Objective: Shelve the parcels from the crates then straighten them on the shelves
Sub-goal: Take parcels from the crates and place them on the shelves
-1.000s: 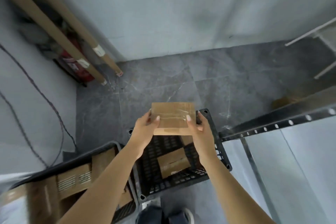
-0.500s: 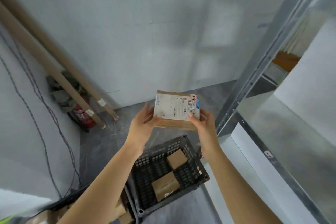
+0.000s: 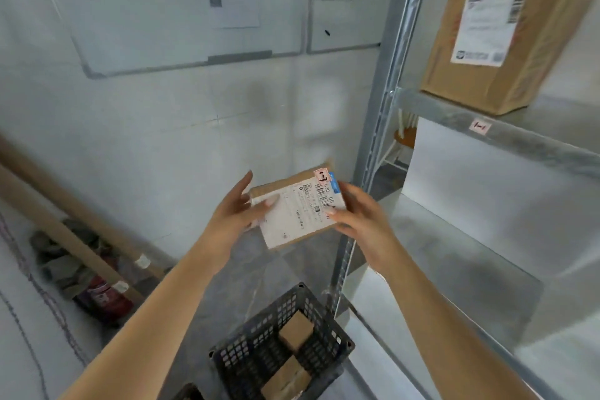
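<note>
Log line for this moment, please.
left hand: holds parcel | right hand: holds parcel | parcel: label up | crate: two parcels visible | upper shelf: one box

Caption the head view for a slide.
Left hand and right hand hold a labelled parcel above the crate, beside the metal shelving.

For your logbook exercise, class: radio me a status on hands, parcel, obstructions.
Left hand and right hand both gripping the labelled parcel, held in the air. Shelf post close on its right. Big box on upper shelf.
</note>
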A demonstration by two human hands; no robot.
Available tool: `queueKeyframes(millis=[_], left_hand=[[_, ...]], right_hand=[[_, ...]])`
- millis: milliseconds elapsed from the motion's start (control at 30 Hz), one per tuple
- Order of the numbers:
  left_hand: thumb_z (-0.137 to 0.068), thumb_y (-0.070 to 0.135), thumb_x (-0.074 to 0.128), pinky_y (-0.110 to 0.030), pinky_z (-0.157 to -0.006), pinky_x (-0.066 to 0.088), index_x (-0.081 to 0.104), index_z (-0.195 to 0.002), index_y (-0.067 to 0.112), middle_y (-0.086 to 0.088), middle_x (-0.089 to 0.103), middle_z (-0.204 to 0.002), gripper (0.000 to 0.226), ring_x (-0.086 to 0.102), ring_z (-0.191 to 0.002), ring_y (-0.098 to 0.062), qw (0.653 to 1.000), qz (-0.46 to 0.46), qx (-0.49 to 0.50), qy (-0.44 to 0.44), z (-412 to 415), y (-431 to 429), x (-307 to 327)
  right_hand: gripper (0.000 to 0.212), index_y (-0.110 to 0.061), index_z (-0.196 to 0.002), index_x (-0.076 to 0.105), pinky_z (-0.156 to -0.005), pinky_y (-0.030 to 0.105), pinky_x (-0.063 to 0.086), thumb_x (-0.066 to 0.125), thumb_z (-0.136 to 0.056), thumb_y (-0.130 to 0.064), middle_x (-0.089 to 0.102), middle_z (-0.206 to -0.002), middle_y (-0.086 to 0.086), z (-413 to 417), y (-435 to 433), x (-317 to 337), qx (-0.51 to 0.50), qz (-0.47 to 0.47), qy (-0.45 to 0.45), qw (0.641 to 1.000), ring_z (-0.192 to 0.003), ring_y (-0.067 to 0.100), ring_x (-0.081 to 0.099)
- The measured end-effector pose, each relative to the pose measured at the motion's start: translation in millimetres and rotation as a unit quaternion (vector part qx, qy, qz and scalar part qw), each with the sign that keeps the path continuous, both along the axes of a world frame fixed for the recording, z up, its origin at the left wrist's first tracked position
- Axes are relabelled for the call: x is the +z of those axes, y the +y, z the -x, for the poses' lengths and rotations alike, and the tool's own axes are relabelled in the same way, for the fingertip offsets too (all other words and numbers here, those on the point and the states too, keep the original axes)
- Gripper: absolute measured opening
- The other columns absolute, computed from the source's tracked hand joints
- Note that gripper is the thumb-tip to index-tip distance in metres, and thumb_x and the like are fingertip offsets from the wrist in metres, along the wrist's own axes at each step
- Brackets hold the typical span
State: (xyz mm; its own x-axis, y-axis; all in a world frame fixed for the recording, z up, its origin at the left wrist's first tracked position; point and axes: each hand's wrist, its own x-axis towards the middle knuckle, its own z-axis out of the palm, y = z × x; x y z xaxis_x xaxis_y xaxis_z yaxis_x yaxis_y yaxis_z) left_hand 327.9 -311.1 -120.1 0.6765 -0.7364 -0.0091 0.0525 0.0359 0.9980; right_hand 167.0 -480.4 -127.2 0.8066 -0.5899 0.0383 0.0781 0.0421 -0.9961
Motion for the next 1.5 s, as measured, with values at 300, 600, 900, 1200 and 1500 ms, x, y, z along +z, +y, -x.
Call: queueKeyframes(millis=[300,600,900,1200,1500], left_hand=[[-0.077,0.021,0.07,-0.044,-0.099,0.049,0.034,-0.144,0.041,0.001,0.065,-0.126,0.078,0.062,-0.115,-0.02,0.97,-0.032,-0.239,-0.004,36,-2,33],[-0.091,0.024,0.061,-0.05,-0.109,0.036,0.036,-0.143,0.04,0.005,0.057,-0.136,0.06,0.055,-0.125,-0.021,0.943,0.067,-0.325,-0.026,107,-47,72],[-0.074,0.026,0.071,-0.027,-0.088,0.053,0.049,-0.137,0.032,0.013,0.068,-0.117,0.067,0.063,-0.11,-0.007,0.896,0.139,-0.407,-0.106,272,-94,135],[-0.078,0.03,0.071,-0.025,-0.088,0.054,0.047,-0.139,0.033,0.013,0.063,-0.126,0.065,0.058,-0.116,-0.008,0.808,0.192,-0.541,-0.136,500,-93,167],[-0.08,0.008,0.073,-0.009,-0.079,0.05,0.05,-0.134,0.027,0.018,0.065,-0.114,0.061,0.061,-0.103,0.006,0.755,0.218,-0.602,-0.139,735,-33,159]], right_hand=[[0.072,-0.031,-0.134,0.054,-0.102,0.033,0.046,0.077,-0.068,-0.013,0.06,-0.134,-0.002,42,1,60,-0.024,0.1,-0.004,0.995,-0.128,0.014,0.052],[0.057,-0.021,-0.13,0.054,-0.093,0.029,0.053,0.079,-0.079,-0.015,0.069,-0.121,-0.002,135,35,75,-0.166,0.073,-0.02,0.983,-0.114,0.013,0.063],[0.047,-0.025,-0.126,0.056,-0.096,0.031,0.053,0.073,-0.084,-0.013,0.069,-0.121,-0.009,309,70,132,-0.395,0.174,-0.044,0.901,-0.115,0.01,0.062],[0.071,-0.024,-0.143,0.042,-0.088,0.02,0.053,0.075,-0.082,-0.01,0.065,-0.127,-0.006,514,142,155,-0.557,0.285,0.032,0.779,-0.116,0.007,0.06],[0.074,-0.022,-0.142,0.043,-0.089,0.027,0.056,0.079,-0.078,-0.017,0.065,-0.122,-0.01,733,221,147,-0.646,0.28,0.101,0.703,-0.113,0.007,0.062]])
